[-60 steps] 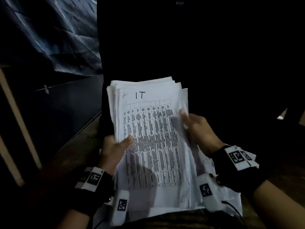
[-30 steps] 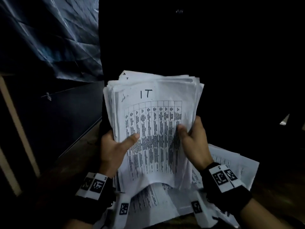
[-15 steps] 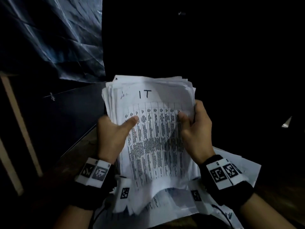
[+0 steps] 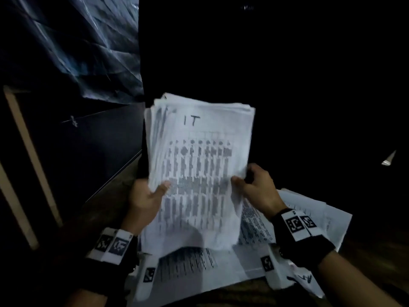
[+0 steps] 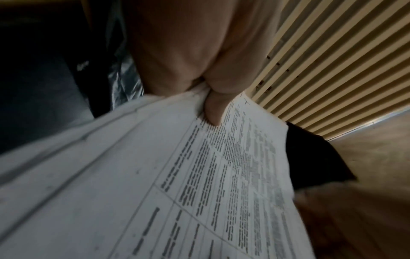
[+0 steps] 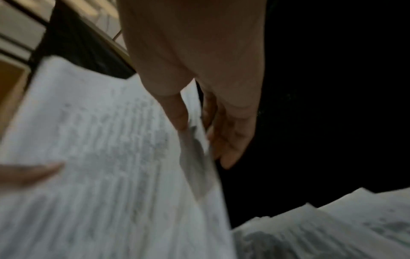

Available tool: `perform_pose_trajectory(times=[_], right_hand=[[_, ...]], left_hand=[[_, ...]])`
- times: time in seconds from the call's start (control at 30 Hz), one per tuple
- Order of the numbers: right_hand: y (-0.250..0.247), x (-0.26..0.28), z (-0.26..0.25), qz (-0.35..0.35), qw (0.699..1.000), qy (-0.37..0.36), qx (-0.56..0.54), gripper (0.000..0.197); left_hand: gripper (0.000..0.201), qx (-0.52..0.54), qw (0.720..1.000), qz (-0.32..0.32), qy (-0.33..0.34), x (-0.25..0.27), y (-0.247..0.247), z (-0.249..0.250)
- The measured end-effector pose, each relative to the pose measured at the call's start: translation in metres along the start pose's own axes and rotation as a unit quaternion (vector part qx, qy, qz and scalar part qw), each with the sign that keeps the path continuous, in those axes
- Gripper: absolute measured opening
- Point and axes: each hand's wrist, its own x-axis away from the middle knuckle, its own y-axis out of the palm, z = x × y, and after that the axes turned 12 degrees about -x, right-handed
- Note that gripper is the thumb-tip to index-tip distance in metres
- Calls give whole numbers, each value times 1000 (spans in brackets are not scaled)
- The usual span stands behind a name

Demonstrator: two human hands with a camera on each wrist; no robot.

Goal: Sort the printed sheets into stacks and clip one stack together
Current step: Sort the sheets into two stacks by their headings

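I hold a thick stack of printed sheets [image 4: 199, 165] upright in front of me; its top page has a table and a handwritten "IT". My left hand [image 4: 146, 196] grips the stack's left edge, thumb [image 5: 213, 112] pressed on the front page. My right hand [image 4: 254, 185] holds the right edge, thumb [image 6: 179, 113] on the front and fingers behind. The stack [image 6: 99, 157] looks blurred in the right wrist view. More printed sheets [image 4: 309, 218] lie spread on the surface under and to the right of my hands. No clip is visible.
The room is very dark. A dark wooden surface [image 4: 106, 209] carries the loose sheets. A dark panel and crinkled plastic sheet [image 4: 73, 52] stand to the left. A slatted beige wall [image 5: 332, 61] shows in the left wrist view.
The stack has been lifted off the lower sheets and held more upright. My right hand has slid down its right edge; the left hand keeps its grip.
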Motion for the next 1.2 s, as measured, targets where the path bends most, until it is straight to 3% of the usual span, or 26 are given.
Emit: perform_pose_trajectory(times=[0.1,0.2,0.3,0.4,0.53,0.6,0.73,0.87,0.9,1.03,1.13,1.2], right_hand=[[2,-4,16,-75,983,84,147,28],[18,4,27,-182,930,147,283,45],[52,12,32,-228,918,182,270,56],[88,19,45,-305,890,153,301,58],[109,24,54,-279,902,179,275,35],[105,23,50,-246,912,198,261,34],[51,7,40,-135,932,225,250,24],[-8,-2,59,-73,927,227,289,21],[-19,-2,66,-55,926,233,293,18],[-28,0,95,-46,904,277,322,44],[-23,-2,98,-29,914,267,304,33],[-24,-6,93,-22,926,240,291,22]], left_hand=[[13,-12,997,73,20,-12,-26,10],[29,7,988,152,38,-24,-43,11],[28,24,982,187,24,-27,-48,11],[25,27,980,199,-1,-26,-48,13],[48,30,980,199,9,-28,-44,7],[42,41,979,201,6,-27,-45,8],[42,75,975,210,3,-27,-51,14],[89,83,970,228,2,-39,-57,-1],[91,86,970,229,-2,-39,-58,-3],[69,75,974,214,-15,-36,-57,0],[46,73,976,205,-26,-32,-55,0],[44,81,977,197,-24,-31,-53,-3]])
